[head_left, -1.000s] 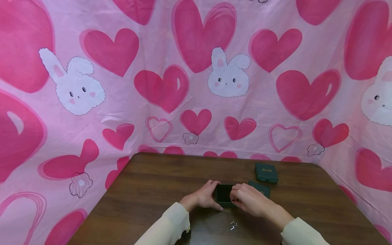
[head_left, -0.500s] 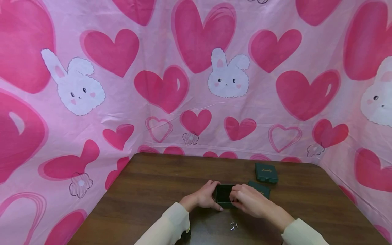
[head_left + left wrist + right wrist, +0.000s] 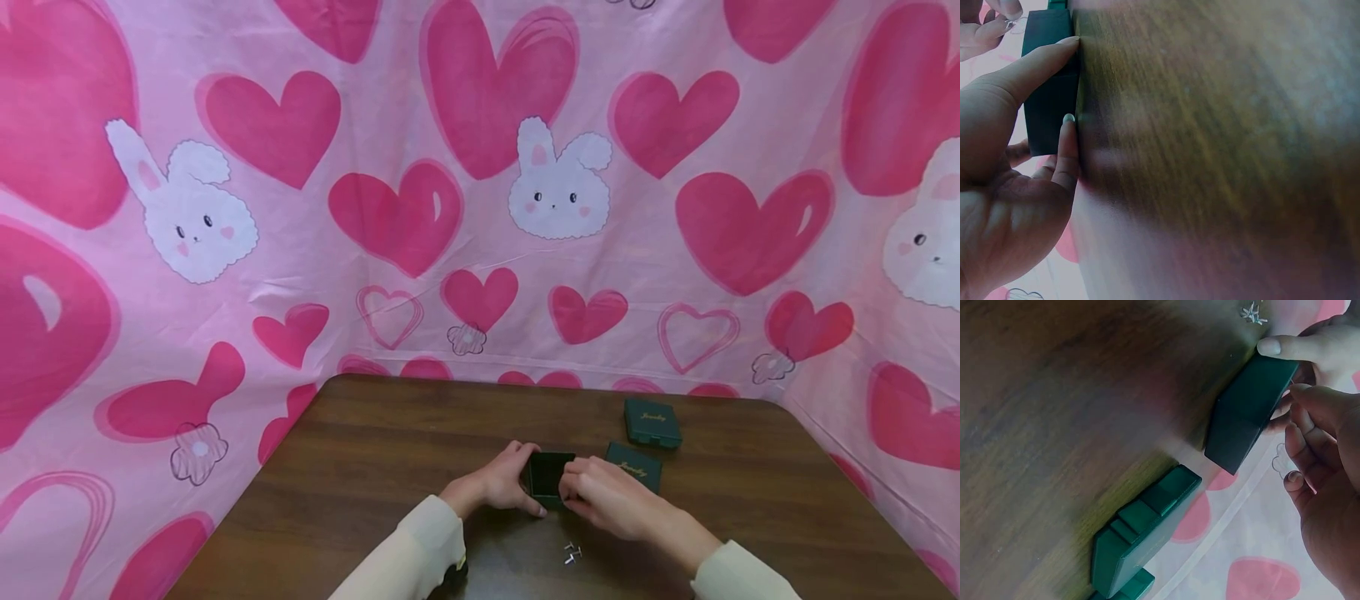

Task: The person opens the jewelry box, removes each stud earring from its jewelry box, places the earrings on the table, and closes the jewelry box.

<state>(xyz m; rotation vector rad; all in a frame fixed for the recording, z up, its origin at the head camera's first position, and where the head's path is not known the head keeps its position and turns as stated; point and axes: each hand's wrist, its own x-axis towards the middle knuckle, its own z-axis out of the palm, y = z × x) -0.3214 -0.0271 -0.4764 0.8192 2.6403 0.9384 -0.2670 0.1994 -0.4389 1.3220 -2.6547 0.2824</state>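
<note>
A small dark green box point(image 3: 553, 503), its top open and its inside dark, sits on the table. My left hand point(image 3: 504, 482) grips it from the left, thumb along the near wall and fingers round the far side. Over its right edge is my right hand point(image 3: 611, 498), with thumb and fingertips pinched together. A tiny silvery piece point(image 3: 1009, 25) shows at those fingertips in the left wrist view; its shape is mostly hidden. Several small silvery T-shaped pieces point(image 3: 572, 553) lie on the table in front of the box.
Two closed green boxes with gold lettering lie to the right: a nearer box point(image 3: 634, 468) beside my right hand and a farther box point(image 3: 653, 423). The brown wooden table point(image 3: 420, 417) ends at a pink cloth point(image 3: 480, 250) printed with hearts and rabbits.
My right hand has shifted slightly down and left in the head view, uncovering more of the nearer closed box's lettering. My left hand and the open box have stayed put.
</note>
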